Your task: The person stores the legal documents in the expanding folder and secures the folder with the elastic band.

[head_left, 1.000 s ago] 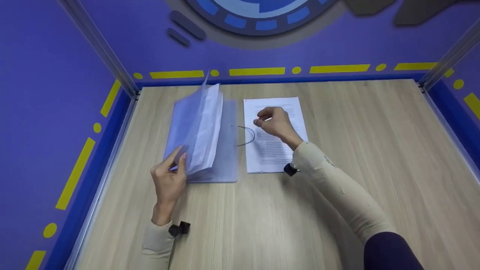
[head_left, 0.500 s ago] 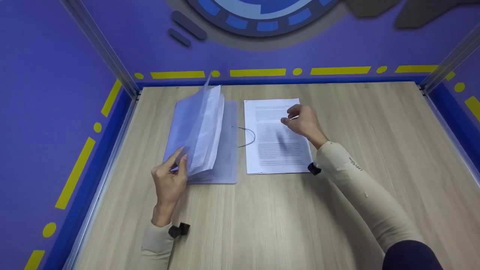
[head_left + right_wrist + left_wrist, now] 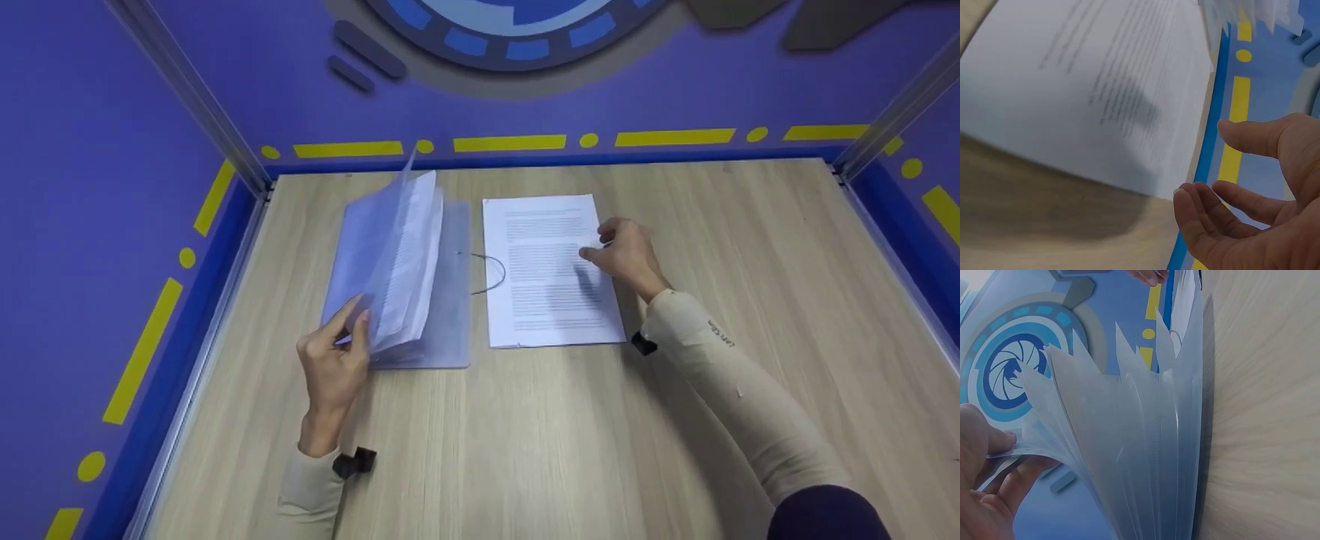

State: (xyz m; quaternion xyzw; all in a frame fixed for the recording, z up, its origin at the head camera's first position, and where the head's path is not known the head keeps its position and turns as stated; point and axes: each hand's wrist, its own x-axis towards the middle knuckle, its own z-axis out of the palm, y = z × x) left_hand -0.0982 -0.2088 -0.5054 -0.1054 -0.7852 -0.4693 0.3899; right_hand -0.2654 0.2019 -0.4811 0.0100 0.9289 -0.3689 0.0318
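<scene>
The left hand [image 3: 339, 360] pinches the lower corner of some clear sleeves in the display folder [image 3: 397, 270], thumb on one side and fingers on the other, so the sleeves stand up like a fan while the back cover lies flat on the counter [image 3: 525, 435]. In the left wrist view the sleeves [image 3: 1129, 455] spread apart from each other and the thumb [image 3: 985, 439] rests on the nearest one. The right hand [image 3: 628, 253] hovers over the right edge of the printed sheets [image 3: 544, 270], which lie just beside the folder, to its right. Its fingers are loosely curved and spread, and they hold nothing; in the right wrist view the fingertips [image 3: 1196, 208] are close to the paper's edge but apart from it. A thin elastic cord [image 3: 491, 274] loops from the folder onto the paper.

I think a good way here is to slide only the top sheet by its free edge, so the pile below does not shift, and to hold the sleeves open steadily with the left hand.
</scene>
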